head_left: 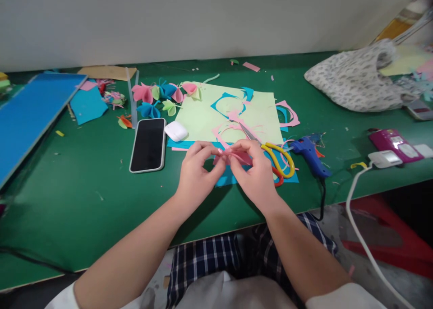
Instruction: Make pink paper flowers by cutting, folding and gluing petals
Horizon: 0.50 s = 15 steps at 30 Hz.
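My left hand (198, 171) and my right hand (255, 171) meet over the near edge of the green table (84, 196). Both pinch a small folded pink paper piece (237, 155) between fingertips. Just behind it lie yellow-handled scissors (275, 158) on blue and pale green paper sheets (206, 115) with pink cut-out scraps. Right of the scissors rests a blue glue gun (309, 153).
A black phone (149, 144) and a white earbud case (176, 131) lie left of the hands. Several folded paper flowers (158, 97) sit behind them. A blue board (30, 110) is at the far left, a patterned cloth bag (358, 79) at the right, with a white cable (358, 228).
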Tool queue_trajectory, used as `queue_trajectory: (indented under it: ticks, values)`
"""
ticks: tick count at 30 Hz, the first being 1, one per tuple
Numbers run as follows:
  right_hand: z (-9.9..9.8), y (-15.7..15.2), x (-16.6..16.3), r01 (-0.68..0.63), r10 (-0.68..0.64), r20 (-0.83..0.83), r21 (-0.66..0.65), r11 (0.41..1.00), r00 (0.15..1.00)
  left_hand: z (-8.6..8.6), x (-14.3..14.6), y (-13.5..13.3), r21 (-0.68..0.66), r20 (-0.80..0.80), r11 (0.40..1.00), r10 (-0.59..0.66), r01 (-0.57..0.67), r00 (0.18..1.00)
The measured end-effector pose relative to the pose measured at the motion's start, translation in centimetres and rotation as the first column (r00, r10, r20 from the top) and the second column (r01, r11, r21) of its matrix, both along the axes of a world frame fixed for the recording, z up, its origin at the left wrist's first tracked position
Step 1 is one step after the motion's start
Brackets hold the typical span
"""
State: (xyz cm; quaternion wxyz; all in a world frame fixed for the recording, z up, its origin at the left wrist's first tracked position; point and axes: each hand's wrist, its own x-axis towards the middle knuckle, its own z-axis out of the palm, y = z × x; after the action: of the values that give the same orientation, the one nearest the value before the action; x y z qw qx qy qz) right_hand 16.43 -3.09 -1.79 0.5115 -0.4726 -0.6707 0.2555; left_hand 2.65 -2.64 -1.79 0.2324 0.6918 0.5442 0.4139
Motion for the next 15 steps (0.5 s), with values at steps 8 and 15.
queue_trajectory:
  ticks: [8,15]
  values:
    - [-0.18,-0.24,-0.20,-0.025,0.021,0.092,0.045,0.999,0.996,-0.15,-0.08,-0.06,0.029,-0.025,0.999,0.022,-0.022,0.999]
    - [-0.21,-0.20,-0.16,-0.029,0.021,0.124,0.062,0.998,0.992,-0.26,-0.12,0.05,0.016,-0.017,1.000,0.026,-0.026,1.000]
